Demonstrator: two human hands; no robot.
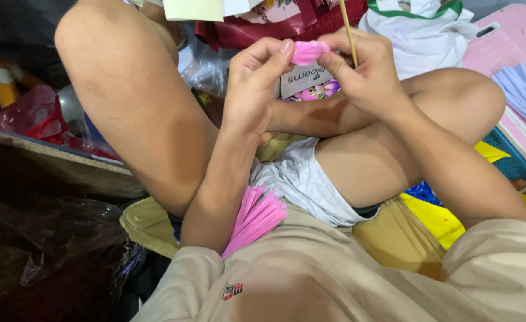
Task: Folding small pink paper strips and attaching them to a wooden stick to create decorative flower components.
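The person sits cross-legged with both hands raised over the lap. The left hand (254, 83) is closed, thumb and forefinger pinching the left side of a small pink paper wad (308, 52). The right hand (364, 68) is closed too, its fingertips gripping the right side of the same wad, and a thin wooden stick (347, 30) rises from between its fingers toward the top edge of the view. The wad sits between the two hands, held in the air above the knees.

Under the left forearm, a bundle of pink paper strips (256, 217) lies on the lap, fanned against the grey shorts (302, 179). Just behind the hands a small printed card with flowers (308, 83) lies by the shin. At the far right, a sheaf of pale lilac strips (524, 95) rests on a pink board (501, 42). A white plastic bag (421, 27) lies beyond the right hand, and red plastic wrapping (33, 113) is bunched at the left.
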